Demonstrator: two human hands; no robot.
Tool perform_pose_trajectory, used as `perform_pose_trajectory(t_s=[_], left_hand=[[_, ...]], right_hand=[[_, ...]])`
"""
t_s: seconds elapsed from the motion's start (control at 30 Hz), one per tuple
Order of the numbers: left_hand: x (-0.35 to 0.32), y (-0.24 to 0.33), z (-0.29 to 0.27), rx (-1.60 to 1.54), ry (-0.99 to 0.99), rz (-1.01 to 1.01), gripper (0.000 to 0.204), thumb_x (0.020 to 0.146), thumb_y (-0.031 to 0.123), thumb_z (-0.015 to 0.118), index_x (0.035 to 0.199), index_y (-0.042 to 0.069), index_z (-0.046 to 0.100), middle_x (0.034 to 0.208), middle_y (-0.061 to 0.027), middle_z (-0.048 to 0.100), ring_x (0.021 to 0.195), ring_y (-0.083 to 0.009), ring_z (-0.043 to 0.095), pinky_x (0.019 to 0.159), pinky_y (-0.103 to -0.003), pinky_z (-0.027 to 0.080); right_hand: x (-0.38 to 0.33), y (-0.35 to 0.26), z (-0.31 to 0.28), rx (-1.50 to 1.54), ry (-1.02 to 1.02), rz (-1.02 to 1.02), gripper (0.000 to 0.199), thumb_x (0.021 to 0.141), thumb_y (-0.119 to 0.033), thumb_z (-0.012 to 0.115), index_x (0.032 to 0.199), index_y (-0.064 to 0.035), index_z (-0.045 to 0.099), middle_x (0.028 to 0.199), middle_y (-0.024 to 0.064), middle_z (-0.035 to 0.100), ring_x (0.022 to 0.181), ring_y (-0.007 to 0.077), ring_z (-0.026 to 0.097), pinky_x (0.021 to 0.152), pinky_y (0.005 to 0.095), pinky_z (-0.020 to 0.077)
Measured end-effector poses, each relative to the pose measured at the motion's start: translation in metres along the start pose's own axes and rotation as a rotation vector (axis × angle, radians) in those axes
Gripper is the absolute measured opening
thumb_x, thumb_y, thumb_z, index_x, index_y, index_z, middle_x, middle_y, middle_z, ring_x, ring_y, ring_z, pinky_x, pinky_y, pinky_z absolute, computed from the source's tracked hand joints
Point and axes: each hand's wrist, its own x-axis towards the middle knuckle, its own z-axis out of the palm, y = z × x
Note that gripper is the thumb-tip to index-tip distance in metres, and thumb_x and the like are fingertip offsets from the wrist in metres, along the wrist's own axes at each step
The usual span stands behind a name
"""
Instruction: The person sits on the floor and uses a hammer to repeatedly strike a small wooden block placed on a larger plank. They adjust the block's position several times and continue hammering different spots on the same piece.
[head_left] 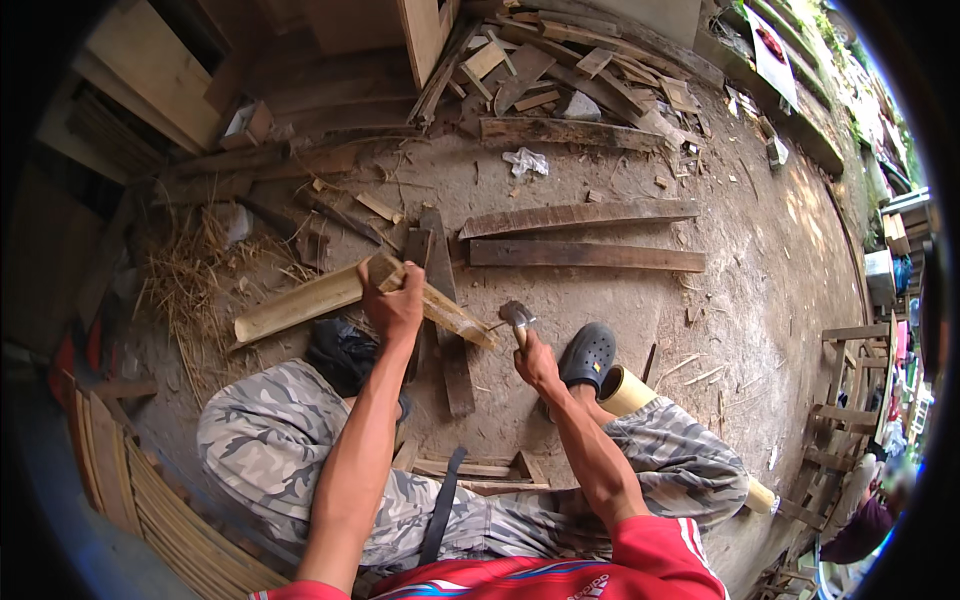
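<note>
My left hand (394,303) is closed round a pale wooden strip (458,318), whose far end slants down toward my right hand. Beside that hand, a long trough-shaped piece of split bamboo (300,307) stretches out to the left; whether it is joined to the strip I cannot tell. A hammer (518,314) is gripped in my right hand (538,362), its head close to the strip's end but apart from it. What looks like a thin nail shows at that end. Dark planks (448,350) lie on the ground under the strip.
Two planks (587,255) lie ahead, near a crumpled white scrap (525,162). Farther off is a heap of wood offcuts (560,70). Dry straw (190,275) is piled at left. A bamboo tube (628,390) sits by my right clog (588,354). Wooden frames (850,400) stand at right.
</note>
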Motion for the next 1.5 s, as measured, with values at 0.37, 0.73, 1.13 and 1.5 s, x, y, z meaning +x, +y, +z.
perform_pose_trajectory(t_s=[0.37, 0.73, 1.13, 1.5], left_hand=[[0.021, -0.008, 0.012, 0.04, 0.038, -0.014, 0.038, 0.078, 0.025, 0.071, 0.101, 0.004, 0.049, 0.081, -0.0148, 0.061, 0.075, -0.0338, 0.063, 0.071, -0.042, 0.05], [0.044, -0.043, 0.005, 0.109, 0.037, -0.075, 0.037, 0.079, 0.028, 0.068, 0.099, 0.0, 0.054, 0.086, -0.0199, 0.063, 0.08, -0.0395, 0.062, 0.074, -0.046, 0.048], [0.047, -0.103, -0.013, 0.098, 0.076, -0.195, 0.035, 0.081, 0.028, 0.066, 0.096, -0.003, 0.056, 0.091, -0.0195, 0.063, 0.084, -0.0372, 0.06, 0.079, -0.043, 0.046], [0.039, -0.077, -0.012, 0.047, 0.033, -0.114, 0.032, 0.082, 0.024, 0.065, 0.099, -0.002, 0.056, 0.092, -0.0175, 0.063, 0.087, -0.0329, 0.062, 0.08, -0.042, 0.047]], right_hand=[[-0.005, 0.003, 0.008, 0.124, 0.151, 0.015, 0.03, 0.081, -0.011, 0.059, 0.111, -0.006, 0.054, 0.079, 0.0296, 0.063, 0.077, 0.0506, 0.061, 0.065, 0.0545, 0.0474], [-0.003, 0.012, 0.015, 0.117, 0.064, 0.073, 0.03, 0.082, -0.016, 0.061, 0.108, -0.0019, 0.053, 0.082, 0.029, 0.064, 0.081, 0.0493, 0.063, 0.069, 0.0535, 0.0499], [0.001, -0.004, 0.003, 0.142, 0.084, 0.067, 0.042, 0.081, -0.015, 0.061, 0.12, -0.0053, 0.051, 0.086, 0.0307, 0.063, 0.082, 0.0494, 0.062, 0.07, 0.0539, 0.0496], [0.023, 0.03, 0.014, 0.005, -0.114, 0.181, 0.029, 0.082, -0.017, 0.058, 0.107, -0.0025, 0.053, 0.09, 0.0326, 0.064, 0.09, 0.0521, 0.061, 0.078, 0.057, 0.0481]])
